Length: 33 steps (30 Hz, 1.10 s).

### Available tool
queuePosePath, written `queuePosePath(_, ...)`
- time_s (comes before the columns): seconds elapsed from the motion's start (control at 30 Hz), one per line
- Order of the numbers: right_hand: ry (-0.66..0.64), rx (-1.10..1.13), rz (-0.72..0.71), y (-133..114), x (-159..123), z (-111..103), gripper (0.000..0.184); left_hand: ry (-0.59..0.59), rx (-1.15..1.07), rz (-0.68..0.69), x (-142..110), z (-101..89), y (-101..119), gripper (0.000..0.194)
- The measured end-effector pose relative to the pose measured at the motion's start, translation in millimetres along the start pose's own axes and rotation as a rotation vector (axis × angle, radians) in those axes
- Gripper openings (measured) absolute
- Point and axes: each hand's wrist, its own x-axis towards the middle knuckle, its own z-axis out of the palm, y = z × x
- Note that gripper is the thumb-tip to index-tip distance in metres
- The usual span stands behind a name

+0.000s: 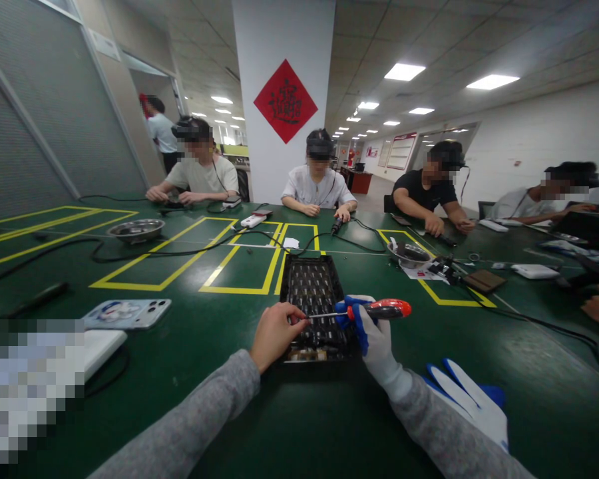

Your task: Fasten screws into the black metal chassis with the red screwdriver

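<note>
My right hand (374, 336), in a white and blue work glove, grips a screwdriver (384, 309) with a red and black handle. Its thin shaft points left, held nearly level above a black tray-like case (342, 279) with rows of small dark parts inside. Bare, my left hand (278, 331) has its thumb and forefinger pinched together at the screwdriver's tip. Whether a small piece sits between those fingers is too small to tell. A second white and blue glove (472, 399) lies on the table beside my right forearm.
On the green table (190, 379), a phone (127, 313) and a white box-like object lie to the left. Metal bowls (136, 230) (410, 254) stand farther back, and black cables (190, 253) cross the surface. Several people sit opposite and to the right.
</note>
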Motion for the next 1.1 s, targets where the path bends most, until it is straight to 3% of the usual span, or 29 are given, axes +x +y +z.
queuePosePath(0.43, 0.015, -0.023, 0.006, -2, -1, 1, 0.026, 0.000, -0.061, 0.015, 1, -0.6, 1, 0.015)
queuePosePath(0.57, 0.017, -0.009, -0.009, -5, 5, -1, 0.042, 0.005, -0.063, 0.010, 0, 0.4, -1, 0.012)
queuePosePath(0.77, -0.115, -0.079, 0.000, -11, 4, 6, 0.057, -0.017, -0.063, 0.025, 0, -0.9, -1, 0.011)
queuePosePath(1.1, 0.026, -0.388, -0.192, -4, -8, 3, 0.033, -0.067, -0.018, 0.040, 0, -3.6, 2, 0.011)
